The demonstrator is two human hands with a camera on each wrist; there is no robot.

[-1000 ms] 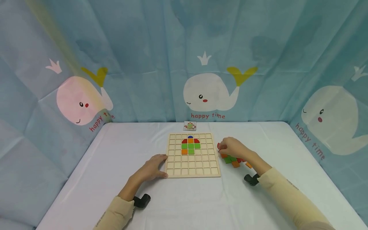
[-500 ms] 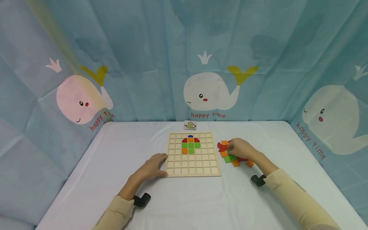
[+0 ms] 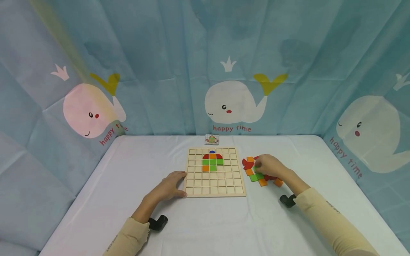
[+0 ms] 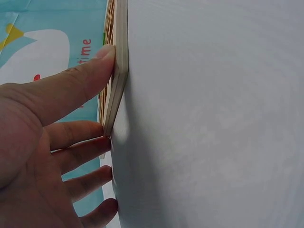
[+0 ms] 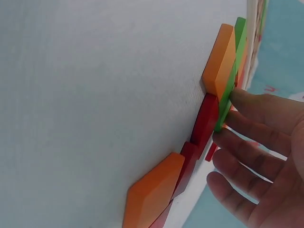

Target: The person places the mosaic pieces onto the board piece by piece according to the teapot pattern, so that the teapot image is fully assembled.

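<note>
On the table lies a wooden grid board (image 3: 221,183) with green, orange, red and blue pieces set in its upper cells. My left hand (image 3: 168,186) rests at the board's left side, thumb against the near corner and fingers extended along the edge; the left wrist view shows the thumb (image 4: 78,85) touching the rim. To the right of the board, my right hand (image 3: 270,166) is over a loose pile of tiles. Its thumb and forefinger pinch a green tile (image 5: 226,104) in the right wrist view. The hand hides part of the pile.
Loose orange tiles (image 3: 278,182), red pieces (image 3: 247,164) and green tiles (image 3: 253,177) lie around the right hand, some overlapping. A small picture card (image 3: 211,139) lies behind the board. A whale-print curtain (image 3: 153,71) hangs behind the white-covered table (image 3: 205,227).
My right hand has shifted to the right across the pile, from the red pieces to a green tile, uncovering red and orange pieces. My left hand has stayed at the board.
</note>
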